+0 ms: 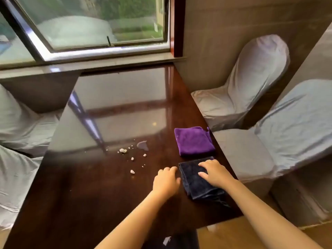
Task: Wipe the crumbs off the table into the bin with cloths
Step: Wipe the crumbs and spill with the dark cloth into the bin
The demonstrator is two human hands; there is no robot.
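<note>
Head view: right hand [214, 172] lies flat on the dark navy cloth [199, 182], fingers spread and pressing its far half, not pinching anything. Left hand [166, 180] rests on the bare table [89, 194] just beside the cloth's left edge, fingers loosely curled and apart, holding nothing; whether the fingertips touch the cloth cannot be told. The navy cloth is folded, near the table's right edge, its near corner loose and rumpled. Just beyond it lies a folded purple cloth [194, 141], untouched, a tag corner overhanging the edge. The crumbs [132, 159] sit scattered left of both cloths, mid-table, one larger lump [123, 150] among small specks; a pale flat scrap [142, 145] lies at their far side. A dark shape below the near table edge may be the bin [179, 239], but it is too cut off to confirm. Covered chairs [251, 78] stand to the right. Risks, as judged: a fast sweep could flick small crumbs off the glossy top onto the floor; the folded cloth could ride over the larger lump; a misaligned bin would miss the pile.
</note>
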